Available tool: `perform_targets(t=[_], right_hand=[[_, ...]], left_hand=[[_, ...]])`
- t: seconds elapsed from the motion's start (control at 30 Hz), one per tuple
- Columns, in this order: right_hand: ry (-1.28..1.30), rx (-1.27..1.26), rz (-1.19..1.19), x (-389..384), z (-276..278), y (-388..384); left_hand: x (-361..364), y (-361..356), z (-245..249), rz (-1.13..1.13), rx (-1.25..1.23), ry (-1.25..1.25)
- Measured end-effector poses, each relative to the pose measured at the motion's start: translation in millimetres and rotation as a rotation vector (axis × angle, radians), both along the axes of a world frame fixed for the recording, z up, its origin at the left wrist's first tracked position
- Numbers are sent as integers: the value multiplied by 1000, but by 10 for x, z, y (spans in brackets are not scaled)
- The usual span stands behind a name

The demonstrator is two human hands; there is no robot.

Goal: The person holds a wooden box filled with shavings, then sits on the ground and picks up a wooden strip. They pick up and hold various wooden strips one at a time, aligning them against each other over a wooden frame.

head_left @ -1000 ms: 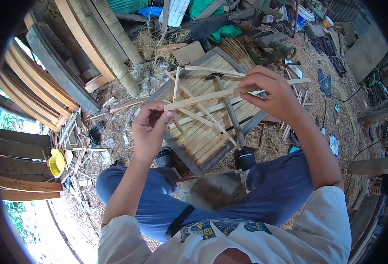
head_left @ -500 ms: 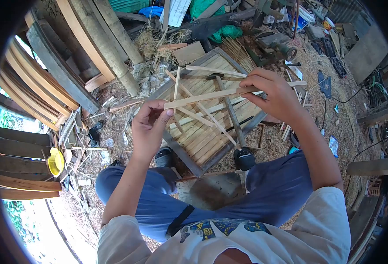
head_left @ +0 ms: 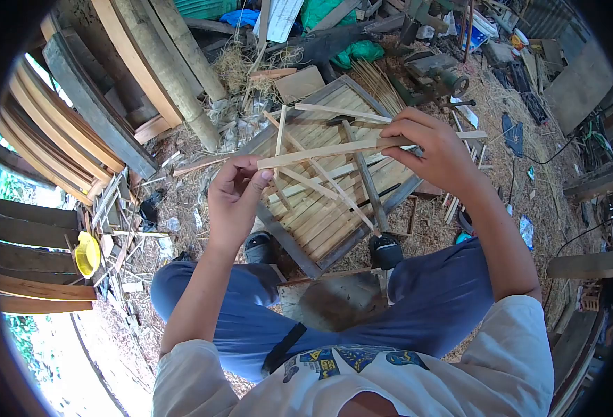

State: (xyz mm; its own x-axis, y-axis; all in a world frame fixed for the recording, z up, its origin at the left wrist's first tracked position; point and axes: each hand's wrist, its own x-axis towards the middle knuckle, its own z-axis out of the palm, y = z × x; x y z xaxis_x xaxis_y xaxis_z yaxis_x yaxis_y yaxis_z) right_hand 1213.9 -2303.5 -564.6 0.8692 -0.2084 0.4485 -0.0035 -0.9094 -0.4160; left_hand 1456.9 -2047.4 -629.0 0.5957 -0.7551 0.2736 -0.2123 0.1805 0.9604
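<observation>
Up in front of me, a long pale wooden strip (head_left: 324, 152) spans both hands. My left hand (head_left: 235, 198) is closed on its left end, thumb pressed at the tip. Farther along the strip, the fingers and thumb of my right hand (head_left: 424, 149) pinch it, and its far end sticks out to the right past my knuckles. Other thin strips cross behind it: a short upright one (head_left: 280, 132) near my left fingers, a slanting one (head_left: 330, 182), and one higher up (head_left: 341, 112). Below lies a low slatted wooden table (head_left: 313, 233) with a dark frame.
A dark wooden bar (head_left: 366, 177) and a thin black stick (head_left: 379, 196) lie on the tabletop. My shoes flank its near corner. Wood shavings cover the ground. A yellow basin (head_left: 87, 255) stands at left, a bench vise (head_left: 452, 82) beyond the table. Planks and posts line the left side.
Almost nothing differs. The strip and both hands have shifted only very slightly, with both grips kept.
</observation>
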Motion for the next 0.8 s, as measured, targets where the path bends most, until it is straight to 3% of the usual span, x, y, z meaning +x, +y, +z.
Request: perform_targets(t=[0.8], right_hand=[[-19,52,13,-17,19,-20]], left_hand=[[-11,5,36,2,6,-1]])
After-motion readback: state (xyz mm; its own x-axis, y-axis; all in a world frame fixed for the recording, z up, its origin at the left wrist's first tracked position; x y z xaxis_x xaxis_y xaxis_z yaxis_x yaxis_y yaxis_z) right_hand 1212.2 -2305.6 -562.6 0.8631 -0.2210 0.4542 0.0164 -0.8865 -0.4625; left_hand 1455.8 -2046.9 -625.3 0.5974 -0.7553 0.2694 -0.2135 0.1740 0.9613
